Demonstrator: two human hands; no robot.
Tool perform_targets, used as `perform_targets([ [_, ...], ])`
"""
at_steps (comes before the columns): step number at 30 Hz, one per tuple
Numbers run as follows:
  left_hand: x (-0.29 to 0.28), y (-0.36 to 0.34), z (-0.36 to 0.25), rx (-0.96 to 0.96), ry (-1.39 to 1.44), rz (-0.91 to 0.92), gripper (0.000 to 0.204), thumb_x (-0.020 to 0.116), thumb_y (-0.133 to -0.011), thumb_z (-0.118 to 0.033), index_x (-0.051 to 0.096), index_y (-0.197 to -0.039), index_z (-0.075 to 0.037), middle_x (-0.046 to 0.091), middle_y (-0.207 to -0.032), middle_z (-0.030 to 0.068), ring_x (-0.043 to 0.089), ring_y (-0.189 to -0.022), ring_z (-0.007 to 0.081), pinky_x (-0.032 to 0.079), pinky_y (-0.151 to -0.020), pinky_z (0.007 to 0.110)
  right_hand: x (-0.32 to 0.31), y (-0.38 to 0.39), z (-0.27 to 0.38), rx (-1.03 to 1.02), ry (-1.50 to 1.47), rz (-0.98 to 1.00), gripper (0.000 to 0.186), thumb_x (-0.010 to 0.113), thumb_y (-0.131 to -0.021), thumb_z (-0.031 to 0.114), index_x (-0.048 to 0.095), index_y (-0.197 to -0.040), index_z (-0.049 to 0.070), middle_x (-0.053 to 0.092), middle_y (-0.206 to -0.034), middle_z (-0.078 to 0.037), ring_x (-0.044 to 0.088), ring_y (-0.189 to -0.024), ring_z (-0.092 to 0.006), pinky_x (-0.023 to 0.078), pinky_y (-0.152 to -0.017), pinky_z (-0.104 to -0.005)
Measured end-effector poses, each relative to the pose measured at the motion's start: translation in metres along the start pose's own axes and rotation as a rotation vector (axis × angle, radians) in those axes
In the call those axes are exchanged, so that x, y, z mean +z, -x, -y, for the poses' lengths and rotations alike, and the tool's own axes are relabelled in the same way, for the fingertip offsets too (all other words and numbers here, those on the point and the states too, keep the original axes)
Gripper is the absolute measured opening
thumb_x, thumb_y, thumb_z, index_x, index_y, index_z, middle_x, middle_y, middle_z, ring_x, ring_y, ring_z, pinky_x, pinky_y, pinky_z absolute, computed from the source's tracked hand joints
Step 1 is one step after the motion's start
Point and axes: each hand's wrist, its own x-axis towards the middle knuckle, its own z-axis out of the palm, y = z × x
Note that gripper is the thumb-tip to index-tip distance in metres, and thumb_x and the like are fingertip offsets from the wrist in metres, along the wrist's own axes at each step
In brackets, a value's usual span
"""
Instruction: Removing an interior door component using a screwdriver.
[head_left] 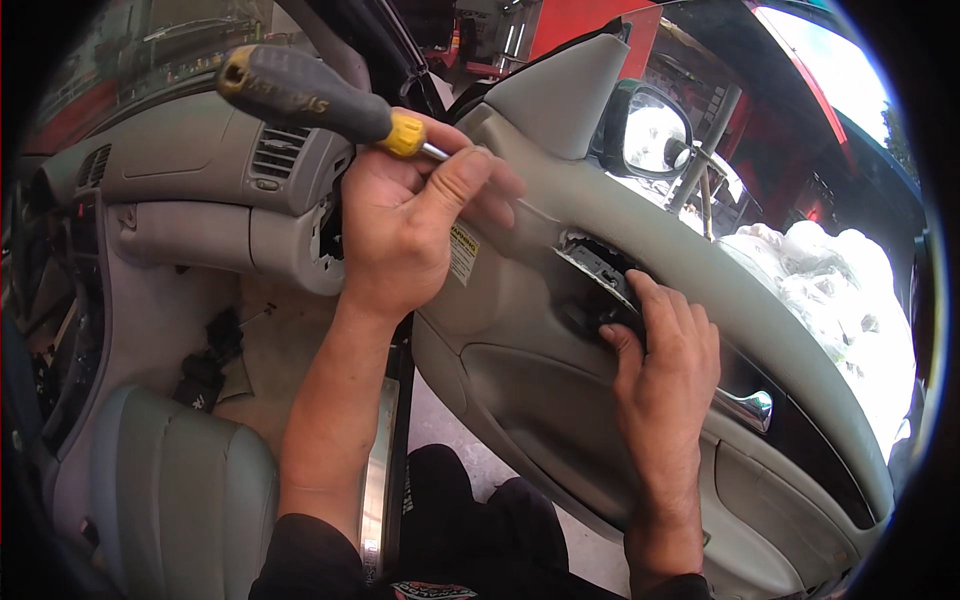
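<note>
My left hand (405, 225) is raised in front of the dashboard's end, closed around the metal shaft of a screwdriver (305, 95). Its black and yellow handle points up and to the left; the tip is hidden by my fingers. On the open car door (520, 330), my right hand (668, 365) pinches a dark switch panel (598, 268) between thumb and fingers. This piece is tilted up on edge out of a recess in the door's trim, its grey underside showing. The fingers cover its near end.
Along the door are a chrome inner handle (750, 410) and a side mirror (650, 128). A grey seat (190, 490) lies at lower left, below the dashboard (190, 170). Beyond the window stand white plastic-wrapped bundles (815, 290).
</note>
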Motion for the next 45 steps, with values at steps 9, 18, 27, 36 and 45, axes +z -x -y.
perform_targets([
  [9, -0.083, 0.151, -0.003, -0.12, -0.717, -0.503, 0.011, 0.067, -0.107, -0.007, 0.059, -0.108, 0.001, 0.077, -0.103, 0.0188, 0.076, -0.096, 0.0248, 0.062, -0.09, 0.039, 0.004, -0.001, -0.002, 0.013, -0.033, -0.038, 0.047, 0.079, -0.09, 0.006, 0.071, -0.136, 0.002, 0.073, -0.114, -0.014, 0.066, -0.104, -0.0349, 0.05, -0.093, -0.0463],
  [18, -0.225, 0.28, 0.068, -1.128, -1.826, -0.15, 0.019, 0.064, -0.101, -0.003, 0.072, -0.118, 0.0, 0.078, -0.116, 0.0231, 0.074, -0.113, 0.043, 0.06, -0.098, 0.051, 0.014, 0.012, -0.004, -0.018, -0.071, -0.135, 0.04, 0.077, -0.097, 0.01, 0.072, -0.136, 0.002, 0.074, -0.124, -0.014, 0.067, -0.112, -0.0339, 0.051, -0.099, -0.0469],
  [27, -0.266, 0.323, 0.102, -1.662, -1.734, -0.076, 0.048, 0.069, -0.101, -0.011, 0.06, -0.146, 0.003, 0.075, -0.131, 0.0248, 0.073, -0.122, 0.0429, 0.06, -0.102, 0.05, 0.03, 0.049, -0.016, 0.024, -0.4, -0.407, 0.046, 0.078, -0.087, -0.014, 0.073, -0.131, -0.003, 0.075, -0.125, -0.02, 0.071, -0.103, -0.0336, 0.059, -0.09, -0.042],
  [36, 0.007, 0.091, 0.006, 0.288, -1.251, 0.314, 0.096, 0.093, -0.064, -0.001, 0.056, -0.153, -0.001, 0.063, -0.151, 0.0206, 0.055, -0.141, 0.0468, 0.046, -0.114, 0.058, 0.049, 0.066, -0.023, -0.081, -0.483, -0.506, 0.038, 0.074, -0.084, -0.016, 0.077, -0.121, -0.005, 0.075, -0.122, -0.02, 0.073, -0.107, -0.0363, 0.062, -0.092, -0.0428],
  [45, 0.09, -0.006, -0.014, 0.244, -1.136, 0.901, 0.074, 0.091, -0.058, 0.0, 0.07, -0.129, -0.005, 0.07, -0.121, 0.0111, 0.064, -0.117, 0.0349, 0.049, -0.102, 0.047, 0.047, 0.11, -0.041, -0.189, -0.597, -0.374, 0.029, 0.073, -0.093, -0.002, 0.075, -0.122, 0.002, 0.074, -0.132, -0.019, 0.067, -0.13, -0.0428, 0.062, -0.105, -0.0506],
])
